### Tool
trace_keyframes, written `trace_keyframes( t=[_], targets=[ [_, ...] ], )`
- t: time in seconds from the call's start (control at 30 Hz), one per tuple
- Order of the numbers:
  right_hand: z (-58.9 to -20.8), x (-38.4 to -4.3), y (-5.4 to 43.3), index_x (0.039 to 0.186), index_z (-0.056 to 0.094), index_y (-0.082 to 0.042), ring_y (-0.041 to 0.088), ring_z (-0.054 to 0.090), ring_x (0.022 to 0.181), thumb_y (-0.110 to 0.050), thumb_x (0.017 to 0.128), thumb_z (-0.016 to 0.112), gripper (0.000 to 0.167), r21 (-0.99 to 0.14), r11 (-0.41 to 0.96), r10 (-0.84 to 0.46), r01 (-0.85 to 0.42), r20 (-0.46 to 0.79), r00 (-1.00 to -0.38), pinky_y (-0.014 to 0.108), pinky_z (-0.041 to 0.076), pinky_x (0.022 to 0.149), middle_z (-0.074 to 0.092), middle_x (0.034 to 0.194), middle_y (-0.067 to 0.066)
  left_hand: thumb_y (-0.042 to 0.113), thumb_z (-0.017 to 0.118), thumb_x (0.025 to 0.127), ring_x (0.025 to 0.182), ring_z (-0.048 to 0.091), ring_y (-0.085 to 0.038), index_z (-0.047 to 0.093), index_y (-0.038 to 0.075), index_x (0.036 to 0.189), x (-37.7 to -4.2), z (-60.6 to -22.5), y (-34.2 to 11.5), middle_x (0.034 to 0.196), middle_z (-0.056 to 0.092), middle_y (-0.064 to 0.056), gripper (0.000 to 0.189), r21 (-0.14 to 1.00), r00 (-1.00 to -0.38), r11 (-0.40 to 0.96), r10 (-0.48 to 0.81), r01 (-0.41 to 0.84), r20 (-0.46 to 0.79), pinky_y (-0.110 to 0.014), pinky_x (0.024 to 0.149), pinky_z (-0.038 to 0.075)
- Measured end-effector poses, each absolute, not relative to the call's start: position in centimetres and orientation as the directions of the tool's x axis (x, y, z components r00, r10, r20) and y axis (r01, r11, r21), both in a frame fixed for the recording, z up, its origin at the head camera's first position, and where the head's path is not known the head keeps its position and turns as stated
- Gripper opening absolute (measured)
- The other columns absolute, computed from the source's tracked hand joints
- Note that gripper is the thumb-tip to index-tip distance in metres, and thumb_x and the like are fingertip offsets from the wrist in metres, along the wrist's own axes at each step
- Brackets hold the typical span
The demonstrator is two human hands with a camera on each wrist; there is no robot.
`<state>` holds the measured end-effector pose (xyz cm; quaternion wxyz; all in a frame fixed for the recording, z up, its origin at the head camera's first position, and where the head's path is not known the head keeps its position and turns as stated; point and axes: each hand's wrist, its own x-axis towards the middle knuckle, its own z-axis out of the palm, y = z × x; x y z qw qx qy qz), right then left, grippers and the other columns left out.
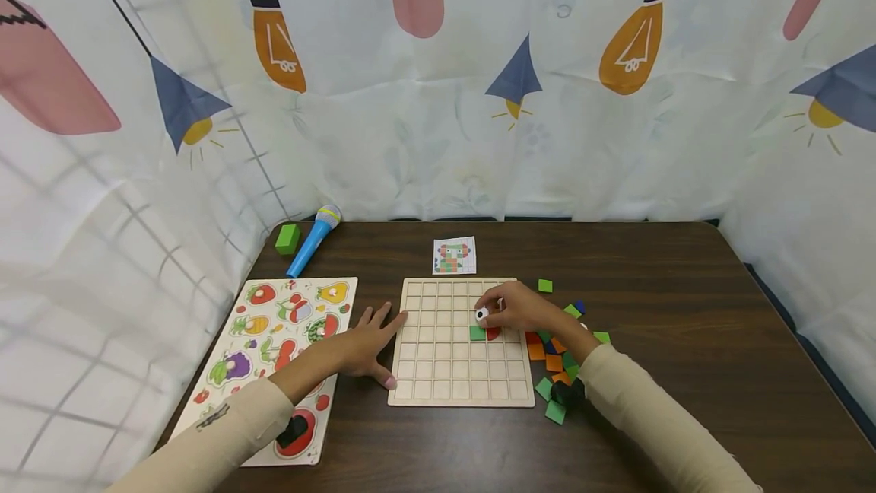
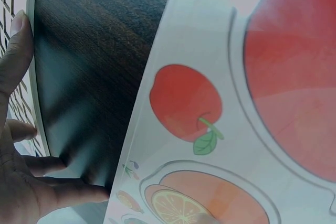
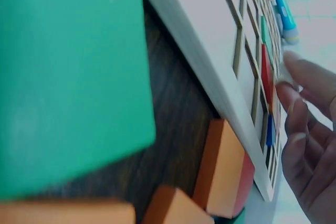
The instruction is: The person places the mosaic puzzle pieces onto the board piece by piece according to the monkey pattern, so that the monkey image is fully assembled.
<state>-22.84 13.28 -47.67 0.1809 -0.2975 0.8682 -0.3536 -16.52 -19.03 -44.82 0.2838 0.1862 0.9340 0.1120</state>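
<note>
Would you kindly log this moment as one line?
left hand: touches grid board left edge | right hand: pinches white piece over grid board | loose tiles: right of grid board

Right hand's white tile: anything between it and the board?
Nothing visible stands between the white tile in the right hand and the board. A green tile and a red piece already sit on the board close by; the hand hides part of it.

I see a dark desk bearing a grid, fruit board, card, microphone, green block and loose tiles.
</note>
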Motion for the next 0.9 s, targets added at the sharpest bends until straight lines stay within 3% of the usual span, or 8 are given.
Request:
trace_keyframes(
  t=[0.57,0.9],
  targets=[
    [-47.3,-22.6,12.2,0.110,0.074,-0.011,0.009,0.054,0.065,-0.022,0.089,0.079,0.025,-0.673,0.648,-0.586,-0.357,-0.143,-0.797,0.023,0.045,0.062,0.063,0.074,-0.008,0.046,0.086,0.073,0.149,0.007,-0.056,0.020,0.014,0.161,-16.3,-44.8,-19.0,0.166,0.009,-0.026,0.114,0.316,-0.773,0.904,0.414,0.288,-0.481,-0.068,0.109,0.033],
    [-47.1,-22.7,12.5,0.107,0.074,-0.009,0.007,0.052,0.063,-0.019,0.092,0.074,0.018,-0.654,0.634,-0.618,-0.413,-0.107,-0.779,0.022,0.045,0.061,0.062,0.074,-0.006,0.046,0.086,0.073,0.149,0.007,-0.056,0.020,0.013,0.161,-16.4,-44.8,-19.0,0.166,0.009,-0.026,0.114,0.319,-0.772,0.903,0.416,0.287,-0.481,-0.068,0.109,0.033]
  ],
)
